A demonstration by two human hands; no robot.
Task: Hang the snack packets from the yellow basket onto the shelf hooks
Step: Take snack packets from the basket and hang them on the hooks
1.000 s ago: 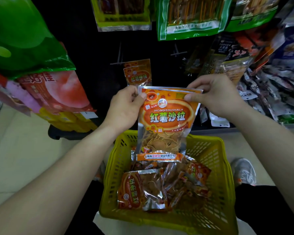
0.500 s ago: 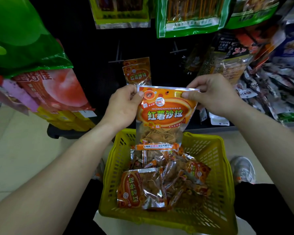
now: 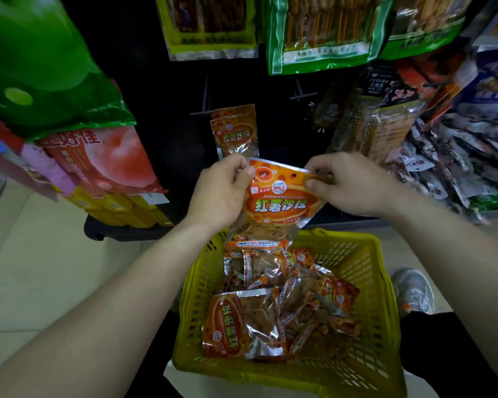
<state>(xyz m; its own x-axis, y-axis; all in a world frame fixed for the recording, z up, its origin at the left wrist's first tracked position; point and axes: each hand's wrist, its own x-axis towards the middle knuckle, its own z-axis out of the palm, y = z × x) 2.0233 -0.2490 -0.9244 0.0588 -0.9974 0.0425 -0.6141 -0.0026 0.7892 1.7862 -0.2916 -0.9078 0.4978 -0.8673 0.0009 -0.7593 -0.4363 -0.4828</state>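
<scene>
Both hands, left hand (image 3: 222,193) and right hand (image 3: 348,182), pinch the top corners of an orange foil snack packet (image 3: 276,205) above the yellow plastic basket (image 3: 368,282). Beyond the basket, matching orange packets (image 3: 235,133) already hang on a shelf hook (image 3: 204,96); many loose packets (image 3: 242,323) remain inside the basket.

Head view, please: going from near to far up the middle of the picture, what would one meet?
Yellow plastic basket with orange snack packets lying inside → orange foil packet held up by the left hand and right hand → matching orange packet hanging on the dark shelf → green-edged skewer packet.
</scene>
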